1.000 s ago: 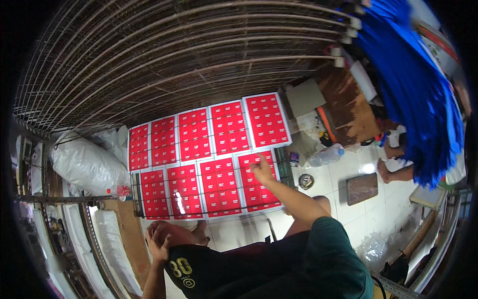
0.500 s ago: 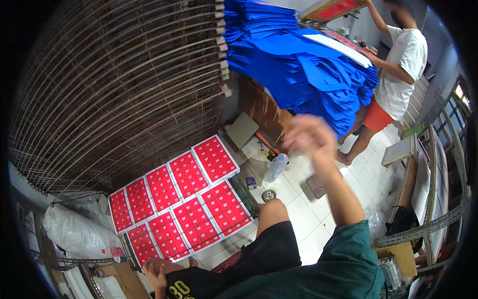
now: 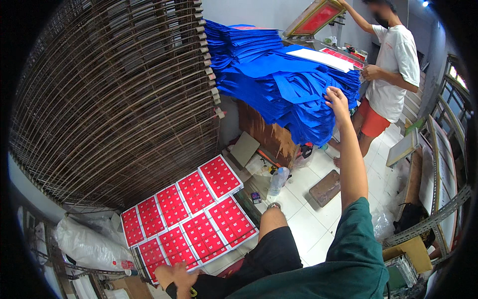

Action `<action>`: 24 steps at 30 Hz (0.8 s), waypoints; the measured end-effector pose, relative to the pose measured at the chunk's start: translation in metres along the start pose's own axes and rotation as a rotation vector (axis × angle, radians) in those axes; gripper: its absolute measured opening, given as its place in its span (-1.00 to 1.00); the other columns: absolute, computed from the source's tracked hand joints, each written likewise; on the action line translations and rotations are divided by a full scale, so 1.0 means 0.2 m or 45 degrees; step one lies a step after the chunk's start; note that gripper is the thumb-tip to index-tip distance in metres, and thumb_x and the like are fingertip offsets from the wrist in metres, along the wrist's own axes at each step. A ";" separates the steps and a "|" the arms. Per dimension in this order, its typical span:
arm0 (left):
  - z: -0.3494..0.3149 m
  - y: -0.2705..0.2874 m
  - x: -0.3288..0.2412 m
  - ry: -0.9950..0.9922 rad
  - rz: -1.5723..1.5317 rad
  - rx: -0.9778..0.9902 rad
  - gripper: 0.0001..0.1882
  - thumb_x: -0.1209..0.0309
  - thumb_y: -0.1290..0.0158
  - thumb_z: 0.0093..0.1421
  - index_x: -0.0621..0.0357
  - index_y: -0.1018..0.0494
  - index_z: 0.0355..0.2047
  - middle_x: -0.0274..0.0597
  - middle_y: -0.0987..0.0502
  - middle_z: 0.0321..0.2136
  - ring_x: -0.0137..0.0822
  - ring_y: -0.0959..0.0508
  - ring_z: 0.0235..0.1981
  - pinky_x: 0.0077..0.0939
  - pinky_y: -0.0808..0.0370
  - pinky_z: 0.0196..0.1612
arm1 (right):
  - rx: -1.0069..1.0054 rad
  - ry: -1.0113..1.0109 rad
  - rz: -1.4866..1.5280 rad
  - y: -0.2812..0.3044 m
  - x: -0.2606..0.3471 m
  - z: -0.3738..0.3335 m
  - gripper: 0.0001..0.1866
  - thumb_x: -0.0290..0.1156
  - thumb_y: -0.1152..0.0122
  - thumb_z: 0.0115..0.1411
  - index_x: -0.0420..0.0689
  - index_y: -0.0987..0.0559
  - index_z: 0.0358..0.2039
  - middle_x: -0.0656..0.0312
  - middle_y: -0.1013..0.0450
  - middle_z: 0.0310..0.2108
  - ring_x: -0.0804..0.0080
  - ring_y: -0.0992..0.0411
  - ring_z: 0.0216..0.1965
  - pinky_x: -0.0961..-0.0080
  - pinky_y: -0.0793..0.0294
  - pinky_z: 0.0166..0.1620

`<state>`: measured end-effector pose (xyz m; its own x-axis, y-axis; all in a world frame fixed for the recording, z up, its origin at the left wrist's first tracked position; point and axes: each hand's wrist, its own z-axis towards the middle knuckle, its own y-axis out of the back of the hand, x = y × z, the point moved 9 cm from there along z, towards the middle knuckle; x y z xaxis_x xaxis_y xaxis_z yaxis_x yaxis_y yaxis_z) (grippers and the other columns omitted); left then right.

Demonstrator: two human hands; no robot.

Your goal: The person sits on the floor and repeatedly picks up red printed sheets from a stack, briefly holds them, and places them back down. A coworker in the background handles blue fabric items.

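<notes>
My right hand [image 3: 337,102] is raised at the end of my outstretched arm. Its fingers are loosely curled and apart, with nothing seen in them. It overlaps the edge of a tall, slumping pile of blue fabric pieces [image 3: 279,79]; whether it touches the cloth I cannot tell. My left hand [image 3: 178,275] lies low by my knee, fingers spread and holding nothing. Just beyond it, red-and-white printed sheets [image 3: 219,177] are laid out in two rows. A long white board [image 3: 318,59] rests on top of the blue pile.
A tall wire drying rack [image 3: 114,99] fills the left side. At the right, a co-worker [image 3: 396,60] in white holds up a red-screened frame [image 3: 313,19]. A plastic bottle [image 3: 279,180] and a brown flat block [image 3: 326,188] are on the tiled floor. Metal shelving [image 3: 423,231] edges the right.
My right hand has moved up and to the right, toward the blue pile's edge. My left hand has shifted rightward along my leg. The view has tilted up; the co-worker's lower hand has drawn back slightly.
</notes>
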<state>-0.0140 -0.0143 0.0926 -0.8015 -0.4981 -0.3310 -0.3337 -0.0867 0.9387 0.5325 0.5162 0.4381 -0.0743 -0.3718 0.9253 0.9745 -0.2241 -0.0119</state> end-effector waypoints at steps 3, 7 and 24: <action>-0.06 -0.32 -0.31 -0.072 -0.228 0.577 -0.19 -0.21 -0.04 -0.13 0.04 -0.29 0.04 0.02 -0.33 0.00 -0.03 -0.28 0.07 -0.11 -0.15 0.12 | 0.029 0.023 -0.009 -0.01 -0.02 0.00 -0.60 -0.18 -0.07 0.14 -0.15 -0.41 -0.08 0.22 -0.36 -0.14 0.45 -0.35 -0.16 0.57 -0.32 -0.16; -0.11 -0.68 -0.16 -0.135 -0.052 1.038 -0.15 -0.29 0.04 -0.09 -0.03 -0.21 0.11 0.00 -0.30 0.05 -0.05 -0.25 0.12 -0.19 -0.16 0.14 | -0.188 -0.119 -0.008 0.08 0.00 -0.01 -0.63 -0.19 -0.18 0.07 -0.18 -0.49 -0.20 0.21 -0.45 -0.28 0.48 -0.37 -0.34 0.56 -0.34 -0.25; 0.02 -0.59 -0.03 0.098 -0.538 0.619 -0.25 -0.04 -0.14 -0.05 0.19 -0.27 0.04 0.04 -0.46 -0.19 -0.15 -0.50 -0.21 -0.37 -0.42 -0.14 | -0.463 -0.245 1.437 0.56 -0.25 0.59 -0.01 0.08 -0.08 0.05 -0.19 0.27 0.21 -0.32 0.07 0.14 -0.23 -0.11 0.11 0.03 -0.25 0.09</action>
<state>0.0272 0.0027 -0.0168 -0.5203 -0.5684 -0.6373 -0.8134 0.1026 0.5726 0.6710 0.6149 0.4353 0.8459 -0.3883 0.3655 0.3506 -0.1116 -0.9299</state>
